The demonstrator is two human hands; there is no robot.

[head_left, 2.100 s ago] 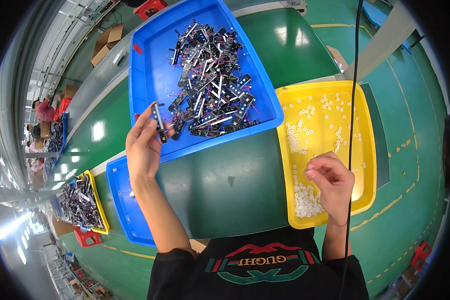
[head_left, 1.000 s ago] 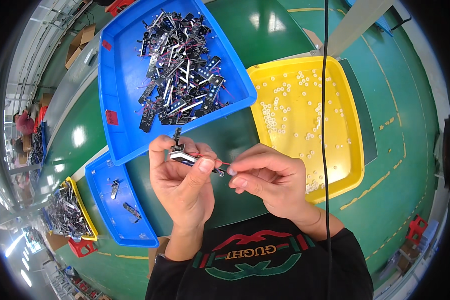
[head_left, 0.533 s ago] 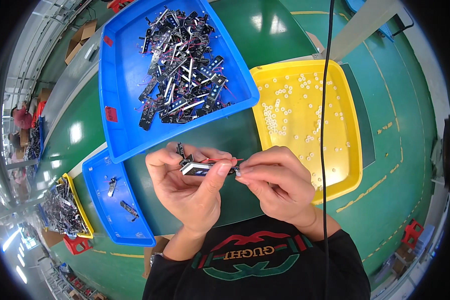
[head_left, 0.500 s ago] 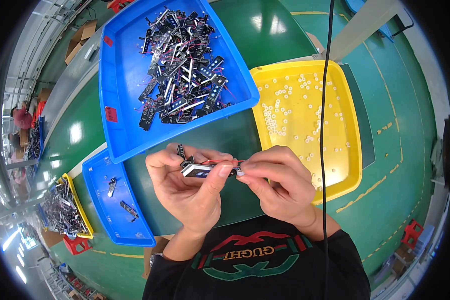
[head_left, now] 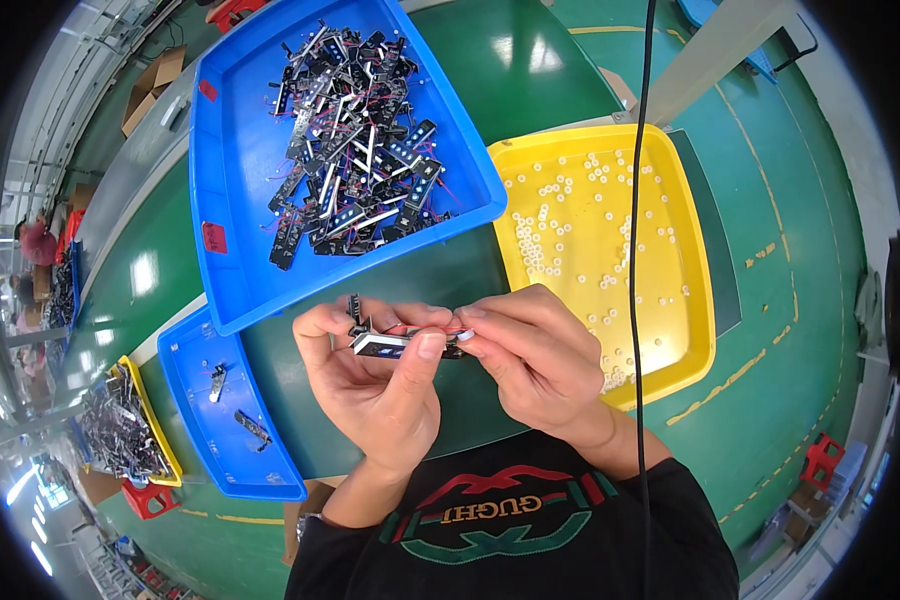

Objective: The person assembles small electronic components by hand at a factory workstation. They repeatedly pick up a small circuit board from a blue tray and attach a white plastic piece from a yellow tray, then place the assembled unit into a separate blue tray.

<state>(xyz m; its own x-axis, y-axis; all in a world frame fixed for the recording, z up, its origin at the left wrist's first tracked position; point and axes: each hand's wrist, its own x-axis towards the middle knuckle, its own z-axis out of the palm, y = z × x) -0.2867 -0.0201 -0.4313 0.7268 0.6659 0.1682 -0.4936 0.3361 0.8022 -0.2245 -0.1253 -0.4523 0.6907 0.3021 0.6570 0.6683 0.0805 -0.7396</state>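
Note:
My left hand (head_left: pixel 375 385) and my right hand (head_left: pixel 535 360) meet over the green table, close to my chest. Between them they pinch one small black part with a pale strip and thin red wires (head_left: pixel 390 340). The left thumb presses on its top; the right fingertips grip its right end. Beyond the hands, a big blue tray (head_left: pixel 230 200) holds a heap of several similar black wired parts (head_left: pixel 355 180). To the right, a yellow tray (head_left: pixel 670 330) is scattered with several small white beads (head_left: pixel 570 230).
A smaller blue tray (head_left: pixel 270 460) at my lower left holds two loose parts. Further left, a yellow tray (head_left: pixel 165 450) is piled with dark parts. A black cable (head_left: pixel 637 250) hangs down in front of me. Another person (head_left: pixel 35 245) works at the far left.
My left hand took a part from the blue tray and my right hand left the yellow tray. Both came together near my chest and now hold the part between them.

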